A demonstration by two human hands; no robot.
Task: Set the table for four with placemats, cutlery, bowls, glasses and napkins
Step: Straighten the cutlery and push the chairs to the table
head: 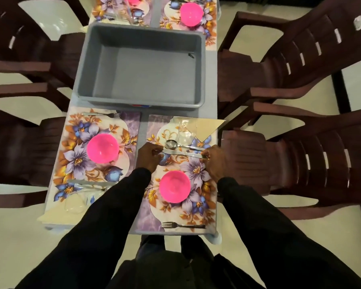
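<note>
At the end of a narrow table, a person leaned in over the right mat, both dark sleeves reaching forward. The left hand pinched one end of a knife and the right hand pinched the other. The knife lay flat across the mat's far half, apparently being squared up parallel to the spoon just beyond it. A glass stood at the left edge of a folded napkin in the mat's far corner, clear of the cutlery. A pink bowl sat mid-mat between the wrists, and a fork lay along the near edge, so that the bowl separated the fork from the knife and spoon. The left mat carried a mirrored setting: the left bowl at centre, the left fork on its far edge. A grey tub sat mid-table between the near and far settings, within reach of all four places. A far bowl showed beyond it. The job looked close to done, with only straightening left.
</note>
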